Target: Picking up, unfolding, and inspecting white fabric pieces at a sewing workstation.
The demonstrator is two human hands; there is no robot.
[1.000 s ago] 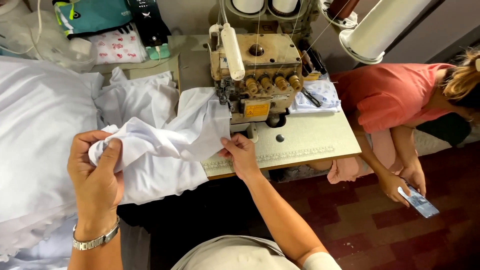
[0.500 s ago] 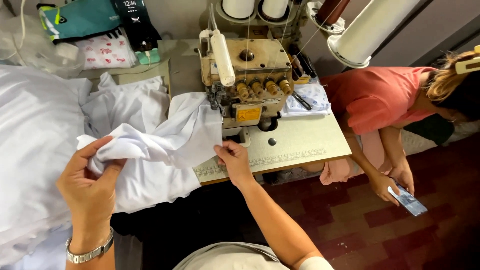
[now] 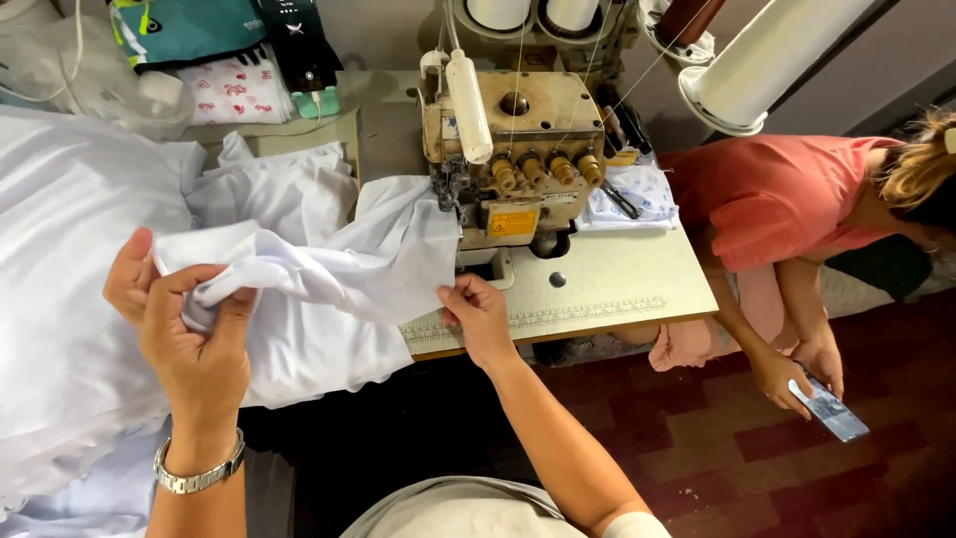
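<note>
Two hands (left hand (image 3: 184, 329), right hand (image 3: 478, 317)) on one white cloth (image 3: 329, 269)

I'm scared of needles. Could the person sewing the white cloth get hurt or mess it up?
Maybe. The right hand pinches the white cloth close to the sewing machine, so fingers could slip toward the needle area. The left hand holds the cloth bunched up, so it might feed in crooked or folded. Thin threads overhead could snag.
</note>
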